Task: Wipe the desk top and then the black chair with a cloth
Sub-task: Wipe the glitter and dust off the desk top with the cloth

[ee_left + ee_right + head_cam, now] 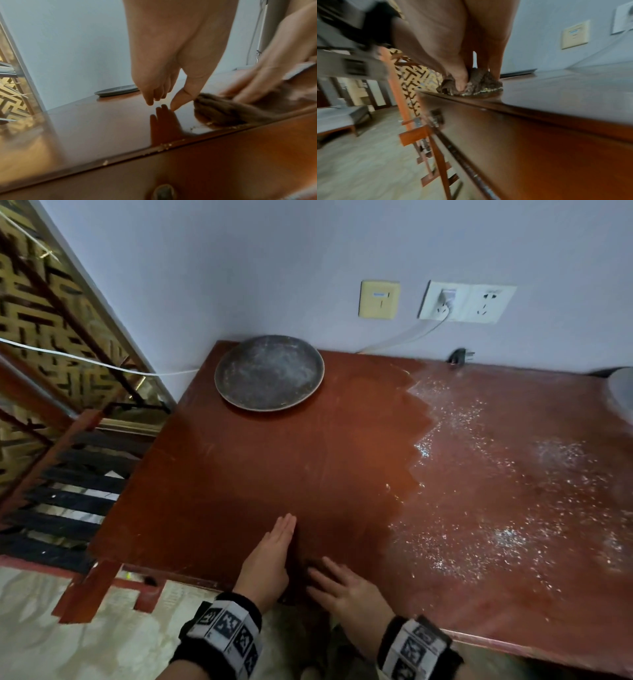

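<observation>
R hand [346,587] bunches the brown cloth [479,82] btw thumb & fingers at near edge of the surface [274,460], lower centre. L hand [269,559] lies flat, fingers straight, just beside. White powder [496,508] covers frame right: press evenly, overlap strokes twd it.

Pale wall [239,268], white socket plate [479,302], gold lattice screen [34,320], light floor [51,645].
</observation>
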